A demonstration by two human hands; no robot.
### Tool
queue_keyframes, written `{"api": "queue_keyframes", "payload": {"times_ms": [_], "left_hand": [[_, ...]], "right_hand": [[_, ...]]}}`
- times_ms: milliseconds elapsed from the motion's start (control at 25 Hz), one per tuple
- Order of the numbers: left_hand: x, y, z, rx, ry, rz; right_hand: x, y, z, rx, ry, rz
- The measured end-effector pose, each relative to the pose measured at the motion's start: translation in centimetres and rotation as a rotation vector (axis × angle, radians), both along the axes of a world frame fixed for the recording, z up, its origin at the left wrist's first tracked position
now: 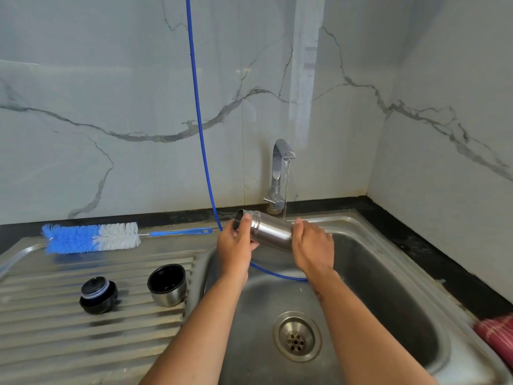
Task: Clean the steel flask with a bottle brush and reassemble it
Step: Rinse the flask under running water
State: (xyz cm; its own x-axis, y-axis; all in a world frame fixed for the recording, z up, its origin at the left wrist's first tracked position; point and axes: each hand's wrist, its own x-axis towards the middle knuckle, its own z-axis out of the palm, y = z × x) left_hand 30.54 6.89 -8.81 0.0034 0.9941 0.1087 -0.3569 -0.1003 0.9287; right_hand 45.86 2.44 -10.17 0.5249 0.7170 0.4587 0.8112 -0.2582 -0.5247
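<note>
I have the steel flask [270,230] lying nearly level over the sink [388,273], its open mouth pointing left and a little up, just in front of the running tap [281,173]. My left hand [236,245] wraps the neck with the thumb hooked over the rim, and my right hand [312,245] cups the base end, fingers curled on it. The risk I see is slip: wet steel held only at its two ends could rotate or drop into the basin and dent. Tipped this way it may also spill towards the draining board, where the bottle brush [91,237], the stopper [98,294] and the cup lid [166,284] wait; the blue hose [200,120] hangs close enough to snag my left wrist
</note>
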Motion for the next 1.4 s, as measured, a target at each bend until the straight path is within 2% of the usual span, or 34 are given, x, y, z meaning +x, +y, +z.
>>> {"api": "queue_keyframes", "payload": {"times_ms": [80,200,280,360,440,520,560,720,880,1000,1120,1280,1400], "left_hand": [[0.7,-0.6,-0.1,-0.001,0.016,-0.037],[1.1,-1.0,-0.1,0.013,0.046,-0.049],[0.8,-0.8,0.1,0.021,0.041,-0.048],[0.3,-0.5,0.3,0.014,0.028,-0.028],[0.0,-0.2,0.2,0.004,0.031,-0.004],[-0.2,-0.1,0.2,0.004,0.029,-0.009],[-0.1,0.0,0.1,-0.005,0.015,-0.015],[0.1,0.6,0.2,-0.129,-0.09,0.002],[0.0,0.8,-0.2,-0.176,-0.115,0.012],[0.2,0.6,0.0,-0.152,-0.137,-0.02],[0.4,0.7,0.0,-0.122,-0.12,-0.062],[0.3,0.4,0.0,-0.198,-0.086,-0.006],[-0.1,0.6,0.0,-0.263,-0.151,0.02]], "right_hand": [[-1.5,0.5,0.8,0.047,-0.031,0.034],[-3.8,0.4,2.3,0.172,-0.116,0.243],[-3.2,0.3,1.9,0.156,-0.119,0.308],[-1.5,0.2,1.1,0.018,-0.018,0.218],[-0.1,-0.1,0.5,-0.118,0.189,0.089],[0.5,-0.1,0.3,-0.09,0.369,0.051],[0.6,-0.1,0.4,-0.059,0.392,0.038],[0.5,0.3,-0.1,0.057,0.314,-0.018],[0.2,0.3,-0.4,0.041,0.325,-0.015],[0.5,0.2,0.1,0.055,0.507,-0.097],[0.9,0.4,-0.4,0.118,0.752,-0.081],[0.4,0.3,0.0,0.287,0.618,-0.089],[0.1,-0.1,0.2,0.268,0.546,-0.049]]}}
